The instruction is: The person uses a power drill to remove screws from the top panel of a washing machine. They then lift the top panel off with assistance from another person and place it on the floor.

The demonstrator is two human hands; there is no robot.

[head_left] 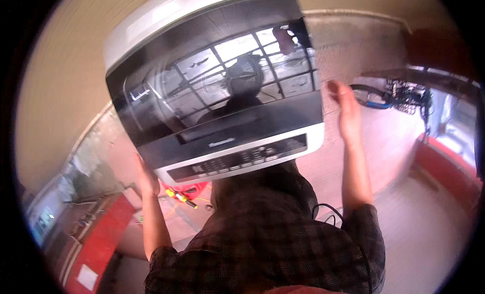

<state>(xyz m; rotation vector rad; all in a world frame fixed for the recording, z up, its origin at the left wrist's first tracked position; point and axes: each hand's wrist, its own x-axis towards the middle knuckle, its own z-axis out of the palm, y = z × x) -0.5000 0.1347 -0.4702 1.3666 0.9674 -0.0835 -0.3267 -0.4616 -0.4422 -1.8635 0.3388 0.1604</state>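
In front of me stands a top-loading washing machine (242, 107), white with a dark glossy lid that mirrors a barred window. Its control panel (242, 157) runs along the edge closest to my body, and the whole machine sits at a slant to me. My left hand (146, 176) lies along the machine's left side near the front corner, fingers stretched upward and partly hidden by the casing. On the other side, my right hand (346, 114) is held up with straight fingers, and a gap shows between it and the machine's right side.
Yellow-and-black hand tools (182, 197) lie by a red item (197, 189) on the floor, left of my legs. A bicycle (389, 97) stands at the right. Red-faced ledges (98, 243) flank both sides. A black cable (331, 208) loops beside my right arm.
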